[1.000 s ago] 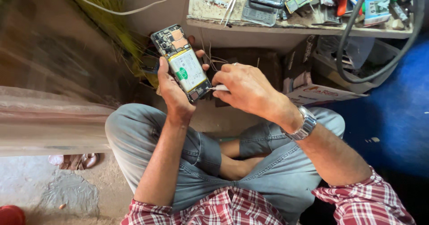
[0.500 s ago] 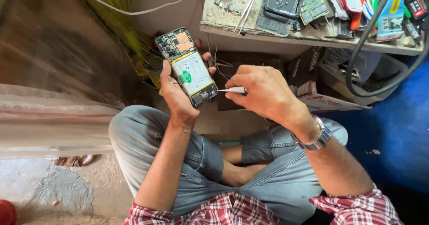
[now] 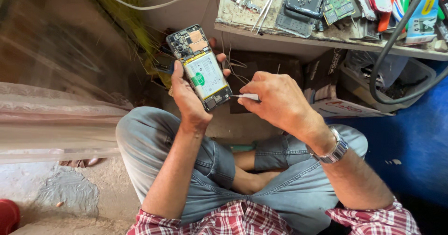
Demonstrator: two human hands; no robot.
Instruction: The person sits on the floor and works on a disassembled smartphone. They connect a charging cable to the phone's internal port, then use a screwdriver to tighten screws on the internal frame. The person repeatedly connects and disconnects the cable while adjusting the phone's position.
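- Phone (image 3: 200, 67): back cover off, open side facing up. A white battery with a green sticker fills the middle; dark circuit board and copper-coloured patches sit at the top end. It is tilted, top end away, held above the lap.
- Tool (image 3: 246, 96): thin, white, lying level, tip at the phone's lower right edge.

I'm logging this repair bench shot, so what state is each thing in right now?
Phone: back cover off, battery and boards exposed, held upright in the left hand.
Thin white tool: pinched in the right hand, tip at the phone's lower edge.
Wristwatch: strapped on the right wrist.
Workbench: cluttered with parts.
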